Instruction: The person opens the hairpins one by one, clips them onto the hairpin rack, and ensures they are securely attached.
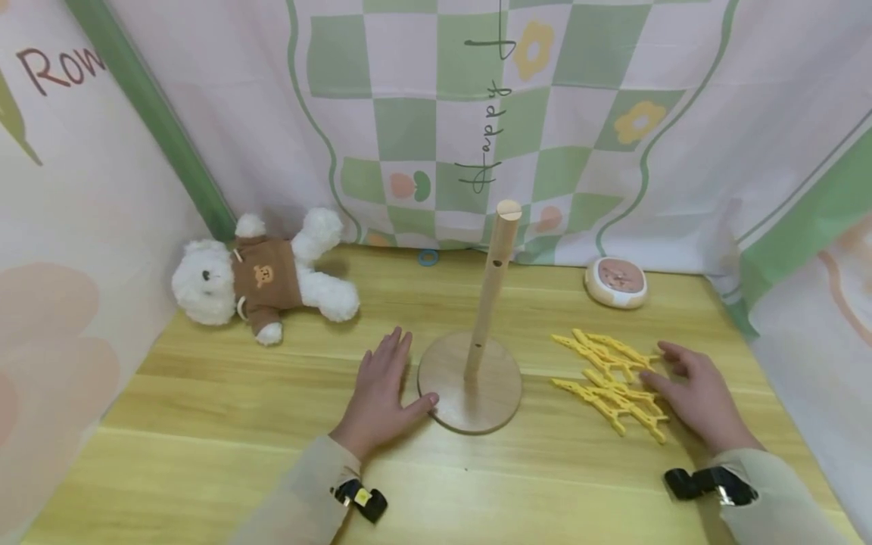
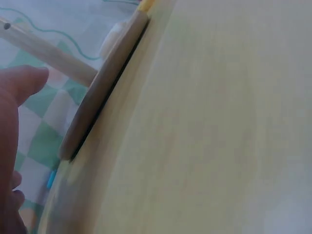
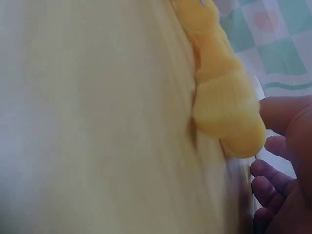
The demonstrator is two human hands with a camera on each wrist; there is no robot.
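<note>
A wooden stand with a round base (image 1: 502, 393) and an upright post (image 1: 492, 280) with small holes is between the hands. The left hand (image 1: 383, 397) lies with fingers extended at the base's left side, its thumb tip over the rim. In the left wrist view, the thumb (image 2: 24, 83) shows beside the post. Several thin yellow plastic pieces (image 1: 599, 401) with forked ends lie in two groups right of the stand. The right hand (image 1: 705, 397) is at their right end, fingers loosely bent. The right wrist view shows the thumb (image 3: 280, 112) right at a yellow piece (image 3: 226, 102).
A white plush dog (image 1: 269, 276) in a brown top lies on its side at the back left. A small blue ring (image 1: 428, 258) is near the curtain (image 1: 470, 129). A round white and pink device (image 1: 616, 282) sits at the back right of the wooden table (image 1: 225, 454).
</note>
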